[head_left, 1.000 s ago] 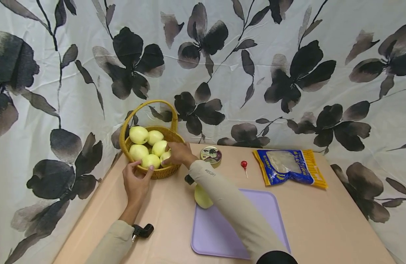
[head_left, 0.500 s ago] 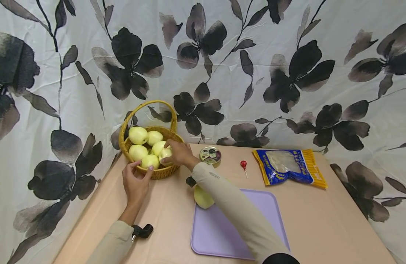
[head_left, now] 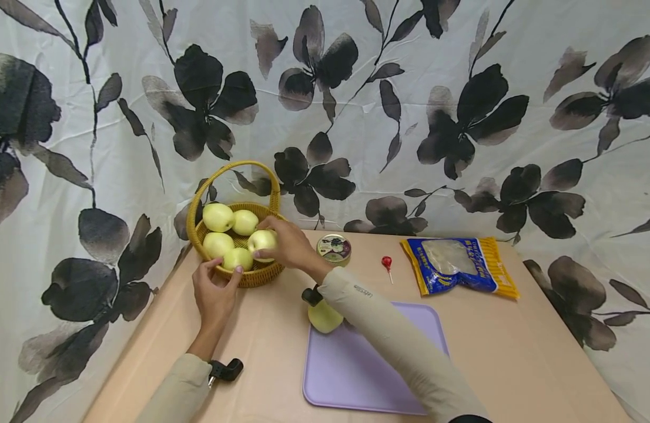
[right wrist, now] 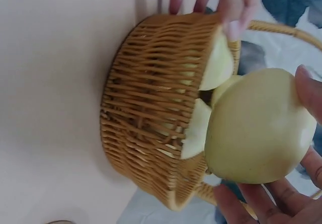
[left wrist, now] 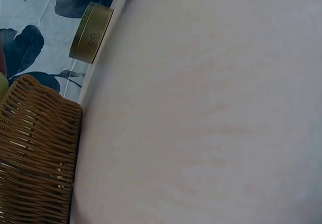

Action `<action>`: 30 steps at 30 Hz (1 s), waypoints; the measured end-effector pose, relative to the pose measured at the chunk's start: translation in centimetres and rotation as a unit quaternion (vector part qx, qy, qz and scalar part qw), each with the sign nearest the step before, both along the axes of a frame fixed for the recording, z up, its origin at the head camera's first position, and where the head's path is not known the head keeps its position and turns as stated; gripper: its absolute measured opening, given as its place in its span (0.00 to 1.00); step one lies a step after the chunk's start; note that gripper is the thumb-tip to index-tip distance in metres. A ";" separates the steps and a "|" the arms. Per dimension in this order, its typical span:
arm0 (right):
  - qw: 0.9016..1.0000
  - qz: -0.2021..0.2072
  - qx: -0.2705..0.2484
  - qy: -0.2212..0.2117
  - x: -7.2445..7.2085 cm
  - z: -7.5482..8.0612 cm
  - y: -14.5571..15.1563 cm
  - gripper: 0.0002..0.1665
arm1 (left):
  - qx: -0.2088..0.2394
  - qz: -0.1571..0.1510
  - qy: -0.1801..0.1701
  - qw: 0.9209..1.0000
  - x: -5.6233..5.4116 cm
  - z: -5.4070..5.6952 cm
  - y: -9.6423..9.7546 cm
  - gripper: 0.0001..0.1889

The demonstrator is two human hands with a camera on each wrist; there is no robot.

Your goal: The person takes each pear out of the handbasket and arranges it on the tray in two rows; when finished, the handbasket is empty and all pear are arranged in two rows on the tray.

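Observation:
My right hand (head_left: pixel 289 247) holds a yellow-green apple (head_left: pixel 262 244) at the right side of a woven basket (head_left: pixel 258 277). In the right wrist view, thumb and fingers surround this apple (right wrist: pixel 259 128), which is raised beyond the rim. My left hand (head_left: pixel 215 294) grips the front left of the basket, its fingertips at the rim beside another apple (head_left: pixel 237 259). Several more apples lie inside. The left wrist view shows the basket's side (left wrist: pixel 35 153) but not the left hand. Another apple (head_left: pixel 325 317) rests at the upper left corner of a purple tray (head_left: pixel 357 382), below my right forearm.
A round tin (head_left: pixel 334 249) stands right of the basket, behind my right forearm. Farther right lie a red lollipop (head_left: pixel 387 262) and a blue and yellow packet (head_left: pixel 459 266). Floral cloth (head_left: pixel 378 135) hangs behind the table. The basket's tall handle (head_left: pixel 235 166) arches over its back.
My right hand has drawn the apple slightly up and toward the left, uncovering the basket's interior beneath it. My left hand stays at the rim.

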State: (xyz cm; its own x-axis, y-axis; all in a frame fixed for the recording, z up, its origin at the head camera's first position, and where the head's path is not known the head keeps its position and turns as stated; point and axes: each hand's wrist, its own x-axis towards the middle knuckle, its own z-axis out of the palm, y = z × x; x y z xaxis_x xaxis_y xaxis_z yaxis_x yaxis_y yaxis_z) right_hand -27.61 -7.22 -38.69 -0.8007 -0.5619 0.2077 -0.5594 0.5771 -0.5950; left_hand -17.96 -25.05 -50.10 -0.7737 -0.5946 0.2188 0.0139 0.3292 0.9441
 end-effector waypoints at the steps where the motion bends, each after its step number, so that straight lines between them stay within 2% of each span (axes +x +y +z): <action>1: 1.000 0.002 -0.009 -0.001 0.3 0.2 0.3 0.34 | 0.000 -0.001 -0.001 1.000 0.0 0.0 0.0 0.29; 11: 0.994 0.041 -0.103 0.010 3.1 1.6 4.4 0.35 | -0.007 0.007 -0.004 1.000 0.0 -0.1 -0.1 0.29; 16: 0.990 0.049 -0.134 -0.010 4.7 1.7 7.4 0.35 | -0.004 0.003 -0.003 1.000 0.0 -0.2 -0.1 0.29; 25: 0.988 0.031 -0.151 -0.014 6.8 0.4 13.4 0.38 | 0.001 -0.001 -0.006 1.000 0.2 -0.1 0.0 0.28; 30: 0.985 0.015 -0.170 -0.034 7.8 -0.4 16.8 0.38 | 0.003 -0.008 0.000 1.000 0.2 0.0 0.0 0.29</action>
State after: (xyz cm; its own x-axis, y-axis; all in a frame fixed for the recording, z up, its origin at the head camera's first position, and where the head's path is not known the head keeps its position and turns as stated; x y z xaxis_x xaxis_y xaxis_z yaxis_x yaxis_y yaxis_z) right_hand -19.79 9.54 -39.04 -0.8035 -0.4932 0.3335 -0.5249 0.3226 -0.7877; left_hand -17.81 -25.04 -50.07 -0.7828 -0.5840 0.2149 0.0191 0.3227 0.9463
